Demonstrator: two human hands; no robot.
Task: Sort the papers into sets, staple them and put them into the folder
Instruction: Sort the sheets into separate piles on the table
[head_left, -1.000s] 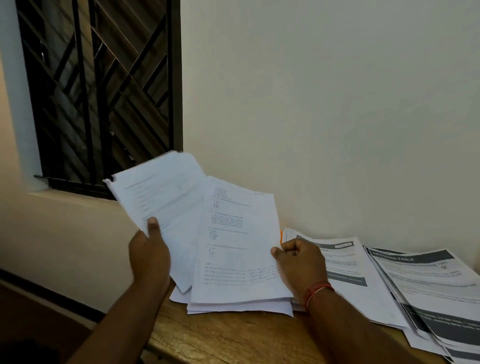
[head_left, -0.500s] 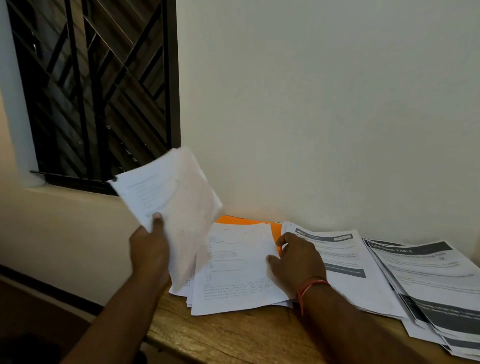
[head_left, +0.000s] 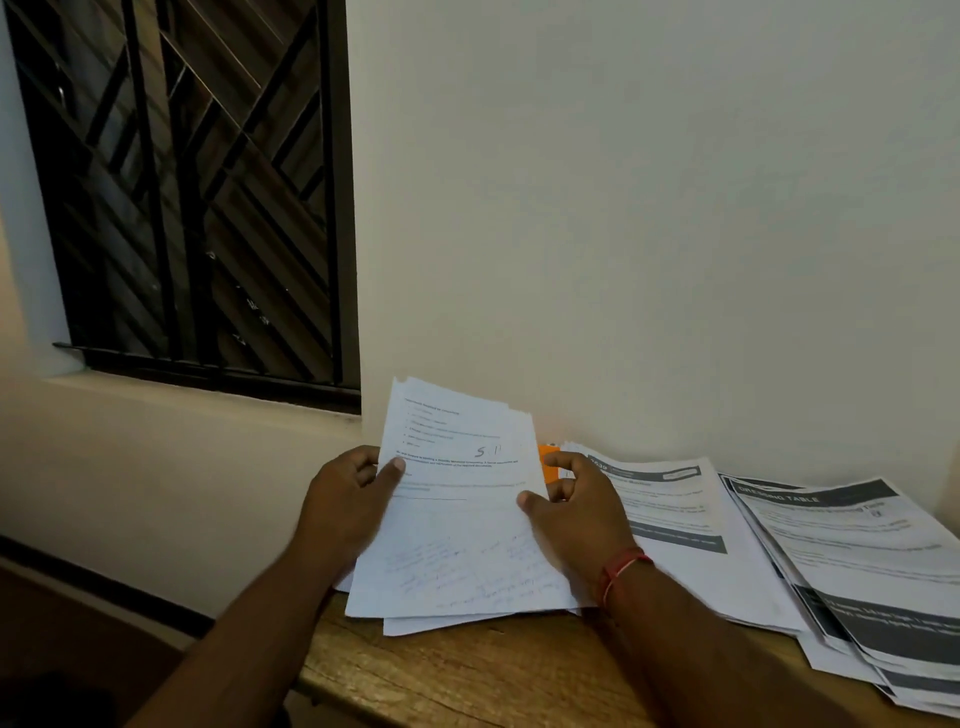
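In the head view, low in the centre of the frame, both hands hold a sheaf of papers (head_left: 460, 525) above the wooden tabletop (head_left: 467, 675). The left hand (head_left: 345, 506) grips its left edge, thumb on top. The right hand (head_left: 579, 512) pinches the right edge, fingers curled. An orange folder (head_left: 548, 462) shows only as a sliver between the sheaf and the right hand; what it contains cannot be told. Right of the hands lies a printed stack (head_left: 680, 525), and further right a stack headed "DRESSING TABLE" (head_left: 857, 551). A barred window (head_left: 182, 182) fills the upper left.
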